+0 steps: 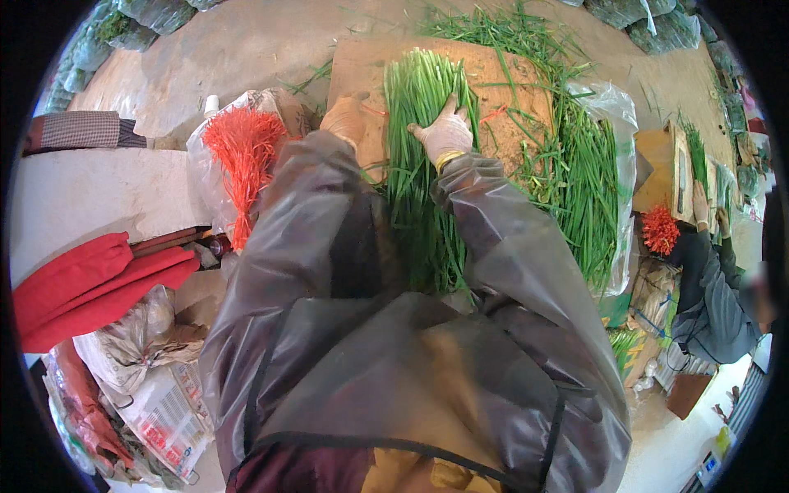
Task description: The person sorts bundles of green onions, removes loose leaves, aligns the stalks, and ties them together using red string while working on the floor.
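A thick bundle of long green stalks, likely garlic chives (425, 80), lies on a wooden board (518, 80), pale cut ends pointing away from me. Its leaves trail down toward my lap between my sleeves. My right hand (445, 132), in a pale glove, grips the bundle from above, thumb and fingers spread across it. Left of the bundle is my left hand (345, 117), also gloved, low over the board; its fingers are partly hidden, so its grip is unclear. Beside it a red-orange plastic tie (374, 111) reaches toward the bundle. Another tie (493, 114) lies to the right.
Red-orange plastic strips (243, 154) hang in a bunch at left. More chives (588, 191) lie on a plastic sheet (625, 129) at right. Loose trimmings (511, 28) litter the board's far edge. Another person (715, 308) handles greens at far right. Red cloth (80, 277) lies at left.
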Tool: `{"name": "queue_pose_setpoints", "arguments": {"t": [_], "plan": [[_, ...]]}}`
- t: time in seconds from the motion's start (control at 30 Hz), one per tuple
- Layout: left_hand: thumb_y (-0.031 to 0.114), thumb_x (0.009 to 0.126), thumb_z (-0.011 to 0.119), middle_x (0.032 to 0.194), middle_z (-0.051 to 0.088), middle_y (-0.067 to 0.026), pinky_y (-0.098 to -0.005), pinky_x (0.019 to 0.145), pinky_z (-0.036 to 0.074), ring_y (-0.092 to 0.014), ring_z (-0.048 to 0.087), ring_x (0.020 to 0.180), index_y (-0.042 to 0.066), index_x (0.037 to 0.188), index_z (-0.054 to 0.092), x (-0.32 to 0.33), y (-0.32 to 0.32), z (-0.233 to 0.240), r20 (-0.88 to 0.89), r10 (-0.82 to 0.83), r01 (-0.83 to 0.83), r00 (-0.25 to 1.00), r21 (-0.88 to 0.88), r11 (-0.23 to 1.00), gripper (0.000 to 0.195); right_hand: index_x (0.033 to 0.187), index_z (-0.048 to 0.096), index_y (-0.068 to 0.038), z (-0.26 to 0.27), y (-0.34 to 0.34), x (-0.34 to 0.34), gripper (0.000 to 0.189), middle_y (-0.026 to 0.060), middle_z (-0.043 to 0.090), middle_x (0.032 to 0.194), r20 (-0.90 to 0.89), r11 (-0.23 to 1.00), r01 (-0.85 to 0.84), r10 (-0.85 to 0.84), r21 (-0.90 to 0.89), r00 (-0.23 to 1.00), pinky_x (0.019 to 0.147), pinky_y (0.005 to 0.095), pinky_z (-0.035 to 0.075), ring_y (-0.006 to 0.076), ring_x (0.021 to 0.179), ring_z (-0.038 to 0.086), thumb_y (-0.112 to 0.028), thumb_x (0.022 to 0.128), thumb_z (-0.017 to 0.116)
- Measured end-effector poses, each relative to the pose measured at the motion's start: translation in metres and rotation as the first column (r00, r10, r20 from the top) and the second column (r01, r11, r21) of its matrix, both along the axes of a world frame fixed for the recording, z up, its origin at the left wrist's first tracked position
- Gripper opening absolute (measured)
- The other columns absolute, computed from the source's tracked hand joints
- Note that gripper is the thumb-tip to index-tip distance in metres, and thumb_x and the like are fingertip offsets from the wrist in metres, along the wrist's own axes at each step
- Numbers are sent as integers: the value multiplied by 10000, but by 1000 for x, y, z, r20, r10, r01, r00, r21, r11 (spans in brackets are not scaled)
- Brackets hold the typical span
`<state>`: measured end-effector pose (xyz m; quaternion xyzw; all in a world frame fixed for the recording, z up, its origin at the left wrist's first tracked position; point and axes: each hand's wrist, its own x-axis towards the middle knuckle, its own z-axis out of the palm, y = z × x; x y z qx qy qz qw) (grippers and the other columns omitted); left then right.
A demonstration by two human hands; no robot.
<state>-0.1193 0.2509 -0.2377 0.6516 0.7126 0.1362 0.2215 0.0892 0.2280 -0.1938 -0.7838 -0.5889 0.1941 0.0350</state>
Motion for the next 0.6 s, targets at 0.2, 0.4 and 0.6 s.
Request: {"name": "queue_pose_setpoints", "arguments": {"t": [0.2,0.4,0.6], "plan": [[179,905,505,955,665,-221,-488,782,500,-390,643,958,41,1095,588,26,23,-1,-313,-354,331,881,-128,935,249,1496,180,-51,-5,-5,13,1193,237,420,1351,-23,1000,23,-23,1,999,954,417,468,341,1233,463,-597,623,782],[213,919,507,935,668,-237,-504,773,493,-408,652,912,21,1073,577,3,23,32,-300,-335,276,893,-222,935,256,1495,190,-37,1,-5,7,1149,269,403,1373,-82,1000,-20,20,6,996,1010,442,416,382,1252,445,-589,658,753],[294,870,561,953,674,-226,-501,809,492,-410,640,938,51,1017,663,-43,46,16,-479,-296,192,826,-254,948,302,1507,168,-78,-3,-5,14,1178,234,393,1395,-60,1000,15,-14,10,998,989,430,440,344,1248,450,-599,642,776]]}}
